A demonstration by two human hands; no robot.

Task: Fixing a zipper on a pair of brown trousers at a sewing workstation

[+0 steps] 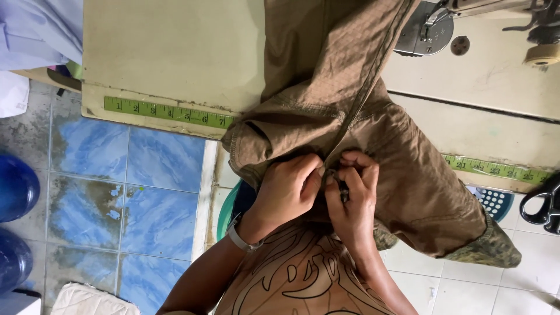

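Left hand (289, 189) and right hand (353, 192) meet knuckle to knuckle, fingers curled and pinched shut.

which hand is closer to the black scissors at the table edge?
Right. The right hand pinches the brown trousers at the seam, on the side toward the black scissors; the left hand grips beside it, farther away.

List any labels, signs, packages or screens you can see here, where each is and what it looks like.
No packages, signs or screens.
Tape measure: green printed strip with dark marks, stuck along the table front edge, left of the brown trousers.
Second tape piece: same green strip, on the edge right of the trousers.
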